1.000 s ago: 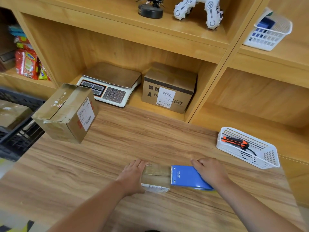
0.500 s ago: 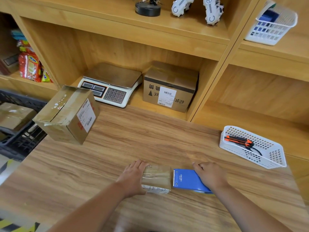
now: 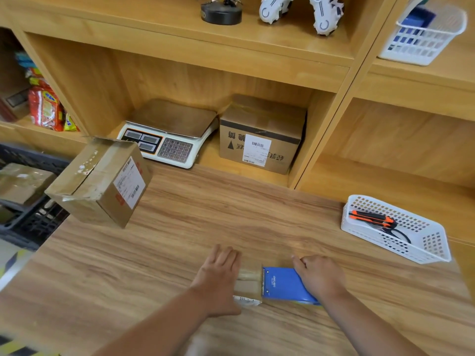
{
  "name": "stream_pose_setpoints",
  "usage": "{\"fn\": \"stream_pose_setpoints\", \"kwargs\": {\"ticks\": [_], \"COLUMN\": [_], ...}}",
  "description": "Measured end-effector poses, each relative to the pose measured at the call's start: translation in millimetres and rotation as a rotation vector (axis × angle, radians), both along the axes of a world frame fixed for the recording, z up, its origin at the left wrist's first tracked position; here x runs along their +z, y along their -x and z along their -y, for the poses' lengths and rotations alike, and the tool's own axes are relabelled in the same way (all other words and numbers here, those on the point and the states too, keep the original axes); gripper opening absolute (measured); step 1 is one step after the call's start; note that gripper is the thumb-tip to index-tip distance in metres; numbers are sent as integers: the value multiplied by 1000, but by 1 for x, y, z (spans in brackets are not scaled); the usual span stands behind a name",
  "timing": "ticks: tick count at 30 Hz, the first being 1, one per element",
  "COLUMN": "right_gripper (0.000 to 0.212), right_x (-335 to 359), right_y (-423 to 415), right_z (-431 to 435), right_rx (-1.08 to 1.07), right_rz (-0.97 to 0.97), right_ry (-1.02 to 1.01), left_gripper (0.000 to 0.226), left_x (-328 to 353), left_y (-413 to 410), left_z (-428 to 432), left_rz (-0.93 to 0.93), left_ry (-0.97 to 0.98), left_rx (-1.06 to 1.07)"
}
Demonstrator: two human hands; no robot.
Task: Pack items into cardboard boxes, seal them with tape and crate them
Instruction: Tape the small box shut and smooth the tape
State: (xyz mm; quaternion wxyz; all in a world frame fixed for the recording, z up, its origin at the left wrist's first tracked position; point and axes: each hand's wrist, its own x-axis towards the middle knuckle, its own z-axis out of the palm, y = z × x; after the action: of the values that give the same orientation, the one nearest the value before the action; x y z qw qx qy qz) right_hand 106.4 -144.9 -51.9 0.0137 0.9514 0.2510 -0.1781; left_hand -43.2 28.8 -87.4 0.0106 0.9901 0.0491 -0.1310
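while the small cardboard box (image 3: 248,282) lies on the wooden table (image 3: 180,240) near its front edge, it is flanked by both hands. the left hand (image 3: 218,276) is laid against the box's left side with fingers straight and close together, pointing away from the person; nothing is curled round. the right hand (image 3: 320,277) is laid over the blue tape dispenser (image 3: 284,285), fingers bent down around its body, so the tool is gripped. the dispenser's toothed edge is set against the right end of the box's taped top.

a larger taped box (image 3: 100,181), bearing a shipping label, is seen at the table's left edge, well apart from the hands. behind it, in the shelf recess, an electronic scale (image 3: 169,137) is set just beside a labelled carton (image 3: 262,134). at the right, a white basket (image 3: 370,236) is placed on the table, and an orange utility knife (image 3: 371,218) and scissors (image 3: 395,232) are held in it. beyond the table's left edge a black crate (image 3: 30,222) is seen, with a brown parcel (image 3: 23,181) in it.
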Motion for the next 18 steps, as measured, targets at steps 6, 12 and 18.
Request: {"fn": "stream_pose_setpoints", "kwargs": {"ticks": [6, 12, 18], "right_gripper": [50, 45, 57], "right_x": [0, -9, -15], "right_y": [-1, -6, -7], "right_z": [2, 5, 8], "right_rx": [79, 70, -131], "right_rz": [-1, -56, -206], "right_ry": [25, -14, -157], "left_gripper": [96, 91, 90], "left_x": [-4, -9, -10], "left_y": [-23, -24, -23], "left_z": [25, 25, 23], "left_rz": [40, 28, 61], "left_ry": [50, 24, 87], "left_rx": [-29, -38, -11]}}
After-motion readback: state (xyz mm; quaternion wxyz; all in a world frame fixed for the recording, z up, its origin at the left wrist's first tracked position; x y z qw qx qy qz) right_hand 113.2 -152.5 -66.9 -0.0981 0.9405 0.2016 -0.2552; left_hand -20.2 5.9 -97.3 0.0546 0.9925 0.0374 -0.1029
